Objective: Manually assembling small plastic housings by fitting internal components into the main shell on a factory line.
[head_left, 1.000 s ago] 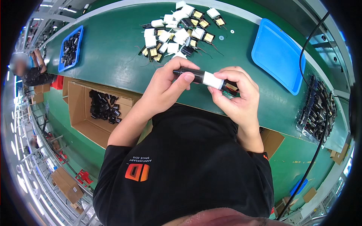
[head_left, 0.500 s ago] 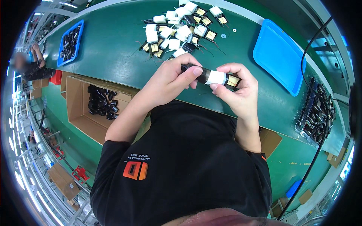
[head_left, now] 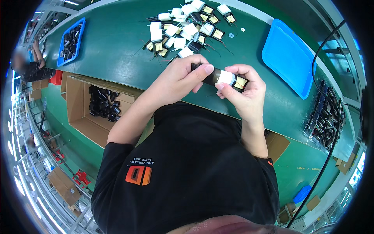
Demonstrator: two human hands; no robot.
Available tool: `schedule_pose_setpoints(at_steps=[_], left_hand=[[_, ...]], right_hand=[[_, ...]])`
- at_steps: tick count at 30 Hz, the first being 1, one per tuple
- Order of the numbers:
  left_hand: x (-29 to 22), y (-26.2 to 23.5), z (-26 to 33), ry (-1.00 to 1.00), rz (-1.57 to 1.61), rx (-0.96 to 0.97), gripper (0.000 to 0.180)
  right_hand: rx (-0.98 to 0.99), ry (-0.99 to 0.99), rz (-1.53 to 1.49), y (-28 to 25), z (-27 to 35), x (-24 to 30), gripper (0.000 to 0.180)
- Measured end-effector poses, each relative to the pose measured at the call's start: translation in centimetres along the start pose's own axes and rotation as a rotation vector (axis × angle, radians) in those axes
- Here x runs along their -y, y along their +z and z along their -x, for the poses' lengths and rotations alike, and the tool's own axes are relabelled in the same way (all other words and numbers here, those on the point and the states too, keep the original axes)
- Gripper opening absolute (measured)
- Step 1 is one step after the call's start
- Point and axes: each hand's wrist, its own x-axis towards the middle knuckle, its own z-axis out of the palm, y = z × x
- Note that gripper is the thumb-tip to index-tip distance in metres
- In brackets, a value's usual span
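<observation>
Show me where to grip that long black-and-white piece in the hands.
Probably the white band, from the right, thumb and finger across it: it looks smooth and plain, unlike the yellow-faced end, and the left hand holds the dark end.

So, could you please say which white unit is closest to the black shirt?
The white unit between left hand and right hand; others lie farther away on the table.

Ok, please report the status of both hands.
Left hand gripping dark sleeve. Right hand holding white device. Both pieces touching, in line. Parts pile beyond, blocking neither.
</observation>
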Motion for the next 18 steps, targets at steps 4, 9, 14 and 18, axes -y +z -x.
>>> schedule_pose_setpoints(at_steps=[4,9,14,18], left_hand=[[0.0,0.9,-0.1,0.009,0.132,-0.011,0.022],[-0.7,0.8,0.8,0.266,0.2,0.111,0.068],[-0.2,1.5,-1.5,0.806,-0.266,-0.151,0.061],[-0.7,3.5,-1.9,0.846,-0.256,-0.17,0.065]], right_hand=[[0.033,-0.237,0.081,-0.2,-0.6,-1.9,0.041],[0.198,0.094,-0.698,-2.4,-1.5,-3.3,0.037],[0.283,0.149,-0.993,-1.8,-1.5,-5.3,0.039],[0.398,0.202,-1.219,-0.8,-1.8,-6.1,0.034]])
